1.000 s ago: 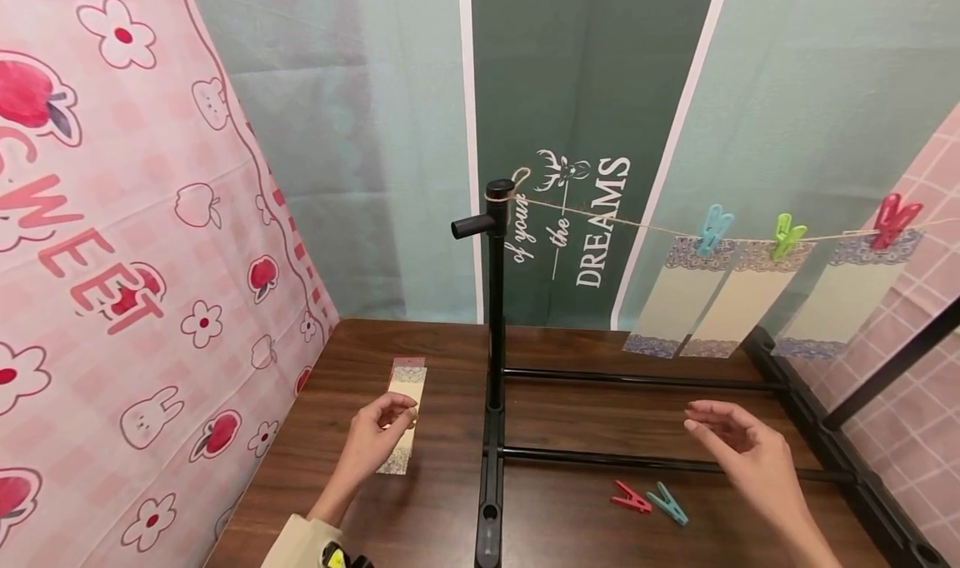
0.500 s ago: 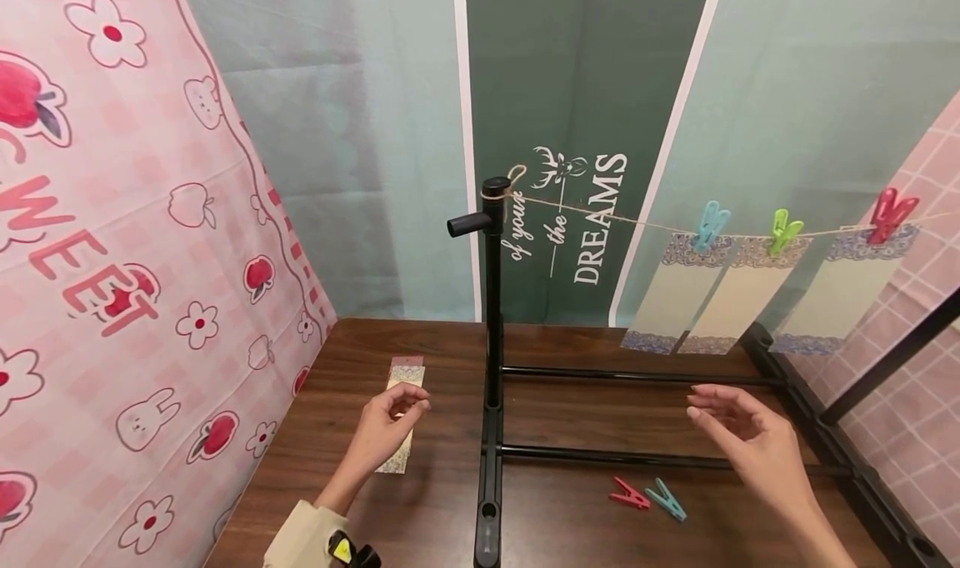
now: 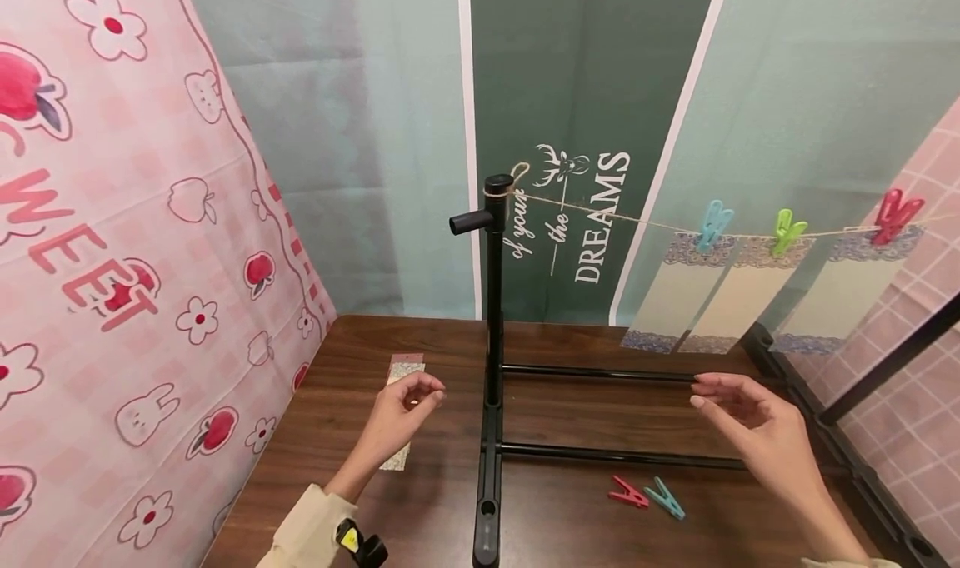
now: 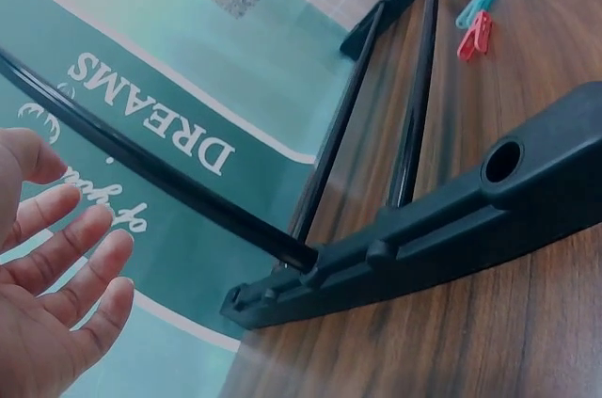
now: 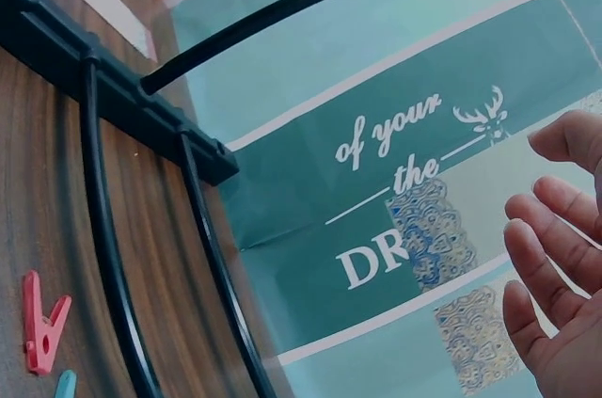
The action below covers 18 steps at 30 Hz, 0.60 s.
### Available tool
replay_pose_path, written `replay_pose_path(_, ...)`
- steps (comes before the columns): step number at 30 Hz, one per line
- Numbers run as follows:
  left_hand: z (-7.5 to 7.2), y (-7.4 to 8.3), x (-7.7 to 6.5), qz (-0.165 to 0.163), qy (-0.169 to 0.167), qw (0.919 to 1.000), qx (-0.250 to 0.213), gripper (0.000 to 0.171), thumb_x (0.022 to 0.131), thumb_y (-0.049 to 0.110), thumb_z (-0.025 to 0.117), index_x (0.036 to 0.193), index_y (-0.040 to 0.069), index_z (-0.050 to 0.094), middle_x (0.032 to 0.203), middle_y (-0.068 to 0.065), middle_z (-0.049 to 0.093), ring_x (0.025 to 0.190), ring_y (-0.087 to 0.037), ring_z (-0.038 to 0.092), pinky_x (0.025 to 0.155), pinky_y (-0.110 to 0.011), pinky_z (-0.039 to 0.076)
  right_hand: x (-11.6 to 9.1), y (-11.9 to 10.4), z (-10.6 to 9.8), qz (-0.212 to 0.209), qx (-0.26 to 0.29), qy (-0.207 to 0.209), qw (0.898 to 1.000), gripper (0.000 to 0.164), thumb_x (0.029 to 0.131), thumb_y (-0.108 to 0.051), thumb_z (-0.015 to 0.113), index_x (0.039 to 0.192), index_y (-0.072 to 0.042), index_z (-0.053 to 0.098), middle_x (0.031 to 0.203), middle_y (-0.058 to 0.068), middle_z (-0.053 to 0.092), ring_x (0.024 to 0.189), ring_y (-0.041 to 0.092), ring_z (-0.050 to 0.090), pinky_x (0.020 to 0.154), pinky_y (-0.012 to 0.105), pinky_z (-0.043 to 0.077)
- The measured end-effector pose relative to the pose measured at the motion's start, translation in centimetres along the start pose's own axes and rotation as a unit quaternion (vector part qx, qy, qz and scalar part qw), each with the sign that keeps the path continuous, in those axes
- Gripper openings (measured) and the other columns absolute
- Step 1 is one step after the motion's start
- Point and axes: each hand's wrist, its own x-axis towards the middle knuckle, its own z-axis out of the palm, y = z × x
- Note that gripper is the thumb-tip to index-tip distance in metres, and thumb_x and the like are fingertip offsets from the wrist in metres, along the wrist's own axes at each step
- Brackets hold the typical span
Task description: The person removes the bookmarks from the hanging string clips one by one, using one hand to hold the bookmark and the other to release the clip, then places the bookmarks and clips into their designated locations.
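My left hand (image 3: 401, 410) hovers with loosely bent fingers over a stack of patterned paper strips (image 3: 396, 458), partly covering it. It holds nothing. My right hand (image 3: 765, 426), also holding nothing, is raised over the right side of the black rack (image 3: 492, 301), fingers relaxed. A red clothespin (image 3: 628, 493) and a teal clothespin (image 3: 665, 499) lie on the table to its lower left. Above it, three lace-bordered paper strips (image 3: 738, 297) hang from a twine (image 3: 637, 220), clipped by a blue clothespin (image 3: 715, 225), a green clothespin (image 3: 787, 231) and a red clothespin (image 3: 892, 218).
The rack's post and foot bar (image 3: 489, 485) stand between the hands on the brown wooden table (image 3: 442, 510). Low crossbars (image 3: 615, 453) run rightward from it. A short peg (image 3: 471, 222) sticks out near the post's top. Pink patterned cloth (image 3: 150, 301) walls the left side.
My left hand has moved rightward and slightly up, off the middle of the paper stack toward the post. My right hand has risen slightly. The clothespins and hanging strips stay put.
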Motion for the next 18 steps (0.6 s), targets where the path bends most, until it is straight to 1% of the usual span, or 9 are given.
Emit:
replay_pose_path(2,0.0,0.7,0.1,0.002,-0.006,1.0,-0.004,0.005,0.089,-0.002,0.065,0.094,-0.005,0.065,0.085,-0.017,0.066,0.074,-0.023,0.061,0.062,-0.023,0.047,0.2,-0.1,0.0,-0.008,0.004,0.001,1.0,0.026,0.086,0.003,0.07,0.111,-0.002,0.066,0.096,-0.003,0.071,0.083,0.004,0.066,0.067,0.014,0.049)
replay_pose_path(3,0.1,1.0,0.1,0.003,-0.007,1.0,-0.005,0.005,0.09,-0.002,0.065,0.094,-0.004,0.065,0.085,-0.016,0.066,0.073,-0.021,0.06,0.062,-0.023,0.047,0.3,-0.2,-0.1,-0.011,0.004,0.002,1.0,0.026,0.086,0.003,0.07,0.111,-0.002,0.066,0.096,-0.003,0.071,0.084,0.004,0.066,0.067,0.013,0.049)
replay_pose_path(8,0.5,1.7,0.7,0.014,-0.011,0.9998,-0.007,0.006,0.09,-0.001,0.065,0.094,-0.006,0.064,0.085,-0.009,0.066,0.075,-0.026,0.062,0.065,-0.026,0.05,0.7,-0.6,-0.1,-0.014,0.014,0.004,1.0,0.026,0.086,0.003,0.07,0.111,-0.001,0.065,0.098,0.0,0.07,0.085,0.006,0.064,0.067,0.013,0.049)
replay_pose_path(10,0.7,1.9,0.9,0.021,-0.015,0.9997,-0.006,0.006,0.09,-0.001,0.065,0.094,-0.006,0.064,0.085,-0.008,0.066,0.075,-0.027,0.063,0.066,-0.027,0.051,0.8,-0.8,-0.1,-0.015,0.017,0.002,1.0,0.026,0.086,0.003,0.07,0.111,-0.001,0.065,0.097,0.001,0.07,0.085,0.006,0.064,0.067,0.014,0.049)
replay_pose_path(13,1.1,2.2,1.2,0.029,-0.024,0.9993,-0.004,0.005,0.089,-0.003,0.065,0.093,-0.006,0.064,0.085,-0.008,0.067,0.073,-0.024,0.063,0.065,-0.026,0.051,1.0,-1.1,-0.3,-0.019,0.017,-0.002,1.0,0.026,0.086,0.003,0.07,0.111,-0.002,0.065,0.096,0.001,0.07,0.085,0.006,0.065,0.067,0.014,0.05)
replay_pose_path(18,1.5,2.7,1.7,0.048,-0.043,0.9979,-0.004,0.005,0.089,-0.004,0.063,0.094,-0.007,0.064,0.085,-0.011,0.066,0.072,-0.024,0.061,0.064,-0.024,0.05,1.3,-1.6,-0.6,-0.019,0.023,-0.002,1.0,0.028,0.086,0.004,0.07,0.112,-0.001,0.065,0.097,0.0,0.069,0.083,0.006,0.065,0.066,0.015,0.05)
